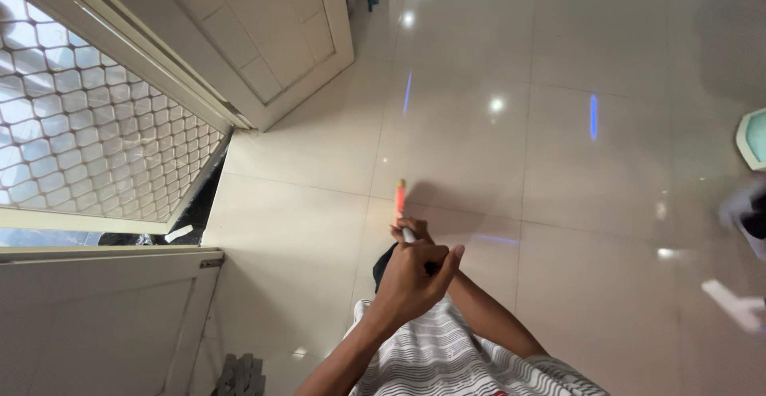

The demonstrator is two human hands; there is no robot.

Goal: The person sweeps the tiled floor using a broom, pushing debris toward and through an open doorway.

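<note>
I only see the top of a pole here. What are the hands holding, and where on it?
Both hands, left hand over the largely hidden right, grip the upper end of a thin stick with an orange section.

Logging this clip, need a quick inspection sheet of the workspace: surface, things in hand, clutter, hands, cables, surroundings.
Surface: glossy cream tiled floor, light reflections on it.
Things in hand: long handle, orange upper part, pale grip; its far end not visible.
Clutter: white blurred objects at right edge.
Hands: left hand wrapped round the handle; right hand mostly hidden behind it, also on the handle.
Cables: nothing seen.
Surroundings: white panelled door, mesh grille, teal-rimmed object.
</note>
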